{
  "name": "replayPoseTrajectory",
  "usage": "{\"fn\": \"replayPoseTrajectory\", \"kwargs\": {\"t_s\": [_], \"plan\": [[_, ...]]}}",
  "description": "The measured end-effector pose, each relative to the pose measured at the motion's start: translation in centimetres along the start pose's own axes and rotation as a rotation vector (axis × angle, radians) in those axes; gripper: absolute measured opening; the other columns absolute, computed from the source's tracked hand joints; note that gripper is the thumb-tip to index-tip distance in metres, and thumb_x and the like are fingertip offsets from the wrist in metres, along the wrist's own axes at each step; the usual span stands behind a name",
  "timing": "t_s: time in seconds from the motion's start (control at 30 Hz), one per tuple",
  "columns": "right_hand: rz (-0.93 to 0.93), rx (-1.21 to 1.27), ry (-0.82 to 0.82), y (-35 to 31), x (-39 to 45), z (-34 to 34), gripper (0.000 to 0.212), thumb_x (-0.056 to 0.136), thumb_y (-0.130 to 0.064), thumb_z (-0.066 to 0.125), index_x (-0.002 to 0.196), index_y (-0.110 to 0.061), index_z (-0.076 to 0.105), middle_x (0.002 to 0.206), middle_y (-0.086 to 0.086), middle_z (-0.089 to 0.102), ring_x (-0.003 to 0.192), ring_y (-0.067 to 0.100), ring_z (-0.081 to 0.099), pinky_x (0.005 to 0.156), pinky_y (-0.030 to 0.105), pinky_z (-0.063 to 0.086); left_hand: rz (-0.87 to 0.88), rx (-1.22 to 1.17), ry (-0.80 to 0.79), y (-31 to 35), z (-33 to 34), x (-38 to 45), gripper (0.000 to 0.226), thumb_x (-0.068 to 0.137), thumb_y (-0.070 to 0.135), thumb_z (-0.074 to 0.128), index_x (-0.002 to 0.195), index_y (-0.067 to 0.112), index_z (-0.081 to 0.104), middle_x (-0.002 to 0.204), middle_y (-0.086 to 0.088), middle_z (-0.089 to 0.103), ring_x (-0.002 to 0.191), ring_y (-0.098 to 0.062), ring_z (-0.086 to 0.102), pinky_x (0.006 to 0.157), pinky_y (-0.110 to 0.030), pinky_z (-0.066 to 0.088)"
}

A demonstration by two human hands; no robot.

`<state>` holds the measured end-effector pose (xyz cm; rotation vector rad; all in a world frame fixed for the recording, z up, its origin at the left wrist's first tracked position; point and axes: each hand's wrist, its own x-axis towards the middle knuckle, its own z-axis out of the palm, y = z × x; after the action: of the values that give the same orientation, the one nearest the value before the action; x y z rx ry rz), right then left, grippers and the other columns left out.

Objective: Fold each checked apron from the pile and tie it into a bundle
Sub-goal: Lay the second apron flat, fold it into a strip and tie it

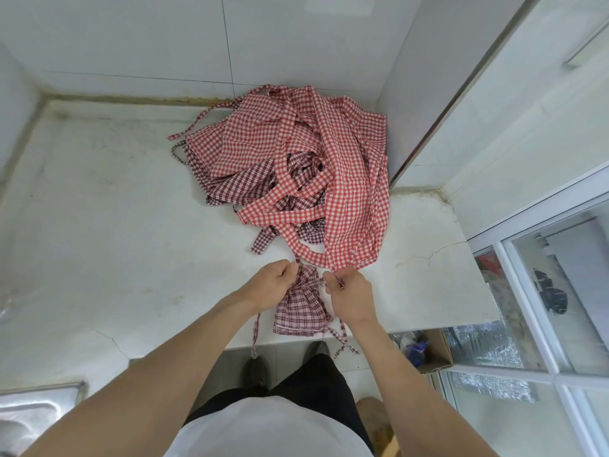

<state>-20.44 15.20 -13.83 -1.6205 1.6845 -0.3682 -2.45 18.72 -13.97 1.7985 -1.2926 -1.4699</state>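
A folded dark-red checked apron [298, 313] lies at the counter's front edge, cinched round its upper part by its own strap. My left hand [272, 282] grips one strap end on the left of the bundle. My right hand [349, 291] pinches the other strap end on the right. Two loose strap tails hang over the counter edge. Behind the bundle lies the pile of aprons [296, 166], bright red-and-white checked ones on top of darker maroon checked ones, their straps tangled.
The white stone counter [115, 225] runs into a tiled corner. A metal sink [36, 413] shows at the lower left. A sliding glass window [543, 291] stands on the right, with a cardboard box [431, 351] on the floor below the counter.
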Motion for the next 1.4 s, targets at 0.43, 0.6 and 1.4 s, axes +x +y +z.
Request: {"fn": "replayPoseTrajectory", "kwargs": {"t_s": [0.43,0.6,1.4], "plan": [[-0.095,0.03,-0.173,-1.2,-0.3,-2.4,0.021,0.095,-0.029,0.065,0.079,-0.017,0.06,0.067,-0.007,0.057,0.063,0.005,0.051,0.061,0.022,0.039,-0.017,-0.164,-0.074,0.9,-0.5,-0.3,0.015,0.102,0.016,0.054,0.102,0.012,0.069,0.063,0.015,0.058,0.049,0.004,0.05,0.047,-0.008,0.035],[-0.226,-0.143,-0.447,-2.8,-0.3,-3.5,0.021,0.099,-0.019,0.058,0.081,-0.01,0.064,0.069,-0.002,0.058,0.063,0.012,0.05,0.063,0.026,0.041,-0.007,-0.026,-0.164,1.1,-0.6,-0.2,0.025,0.105,0.013,0.046,0.125,0.016,0.061,0.077,0.009,0.055,0.065,-0.003,0.048,0.051,-0.008,0.037],[-0.395,0.178,-0.192,-1.6,-0.5,0.0,0.02,0.066,-0.019,0.092,0.078,-0.018,0.076,0.093,-0.001,0.045,0.076,-0.002,0.045,0.065,0.013,0.042,-0.142,-0.284,-0.233,0.8,-0.5,-0.7,0.023,0.102,0.03,0.051,0.109,0.023,0.071,0.061,0.01,0.052,0.054,-0.004,0.041,0.063,-0.024,0.034]]}}
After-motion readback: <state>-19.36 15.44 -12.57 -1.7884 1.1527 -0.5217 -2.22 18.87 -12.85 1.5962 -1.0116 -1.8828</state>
